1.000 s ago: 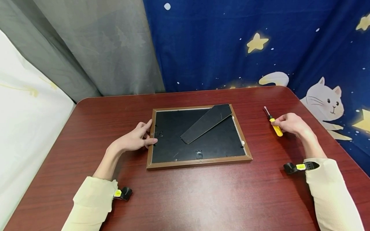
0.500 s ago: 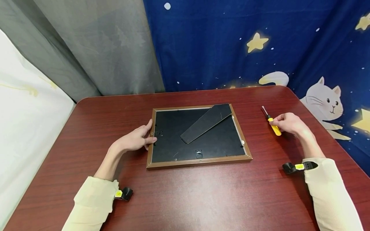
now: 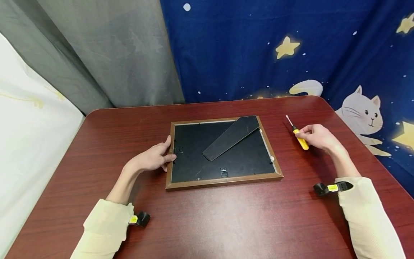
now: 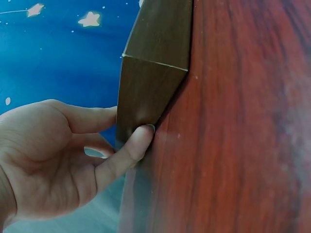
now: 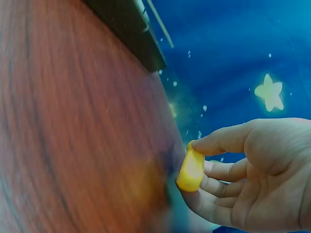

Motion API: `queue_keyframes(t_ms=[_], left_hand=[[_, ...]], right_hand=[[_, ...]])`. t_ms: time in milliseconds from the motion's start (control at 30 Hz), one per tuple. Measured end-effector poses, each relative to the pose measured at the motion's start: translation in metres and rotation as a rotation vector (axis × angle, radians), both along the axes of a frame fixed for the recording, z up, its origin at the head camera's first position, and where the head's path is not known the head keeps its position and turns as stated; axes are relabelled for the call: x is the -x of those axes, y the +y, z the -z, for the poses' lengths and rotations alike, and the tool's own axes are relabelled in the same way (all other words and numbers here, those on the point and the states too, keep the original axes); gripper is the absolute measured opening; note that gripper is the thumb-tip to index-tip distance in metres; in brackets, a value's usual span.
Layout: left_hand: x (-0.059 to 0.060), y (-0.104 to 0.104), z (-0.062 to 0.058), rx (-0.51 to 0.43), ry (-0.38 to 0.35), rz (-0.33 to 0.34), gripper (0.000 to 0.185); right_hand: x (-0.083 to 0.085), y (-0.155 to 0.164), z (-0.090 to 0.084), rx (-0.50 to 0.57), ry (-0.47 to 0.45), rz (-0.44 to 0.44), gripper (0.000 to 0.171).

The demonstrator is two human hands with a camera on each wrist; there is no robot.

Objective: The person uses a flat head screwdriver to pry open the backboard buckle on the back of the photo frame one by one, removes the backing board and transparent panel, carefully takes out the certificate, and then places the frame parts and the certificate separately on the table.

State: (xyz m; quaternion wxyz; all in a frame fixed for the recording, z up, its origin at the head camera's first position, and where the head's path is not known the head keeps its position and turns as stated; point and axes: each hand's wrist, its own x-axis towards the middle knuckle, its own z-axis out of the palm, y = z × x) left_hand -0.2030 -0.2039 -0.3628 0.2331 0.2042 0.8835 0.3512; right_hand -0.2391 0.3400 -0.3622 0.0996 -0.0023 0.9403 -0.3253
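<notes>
A picture frame (image 3: 191, 169) with a brown wooden border lies back side up on the table, its black stand leg (image 3: 231, 138) slanting across the black backing. My left hand (image 3: 150, 157) grips the frame's left edge, thumb over the border and fingers against the outer side. In the left wrist view the fingers (image 4: 138, 143) touch the frame's side near a corner. To the right of the frame, my right hand (image 3: 318, 136) pinches a screwdriver (image 3: 302, 141) by its yellow handle, the metal tip pointing away and slightly left. The right wrist view shows the handle (image 5: 192, 170) between thumb and fingers.
The dark red wooden table (image 3: 226, 223) extends around the frame. Behind it hang a grey curtain (image 3: 129, 54) and a blue curtain (image 3: 233, 54) with stars and a cat. White fabric (image 3: 29, 126) hangs at the left. Both wrists wear black cameras.
My right hand has moved left towards the frame, carrying the screwdriver. The left hand keeps its hold on the frame's edge, almost still.
</notes>
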Motion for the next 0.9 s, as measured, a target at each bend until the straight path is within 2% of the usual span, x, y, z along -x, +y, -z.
queue_keyframes(t_ms=[100, 433, 667, 900], left_hand=[[-0.001, -0.001, 0.002, -0.003, 0.002, -0.016, 0.082], [0.001, -0.002, 0.002, -0.009, 0.021, 0.001, 0.084], [0.005, 0.003, 0.004, -0.023, 0.035, 0.010, 0.083], [0.008, 0.011, 0.006, -0.019, 0.055, 0.004, 0.084]], right_hand=[[-0.001, -0.009, -0.005, 0.027, 0.030, -0.023, 0.037], [-0.004, -0.034, -0.017, 0.126, 0.059, -0.080, 0.037], [-0.006, -0.049, -0.022, 0.151, 0.149, -0.117, 0.030], [-0.007, -0.068, -0.025, 0.276, 0.225, -0.196, 0.021]])
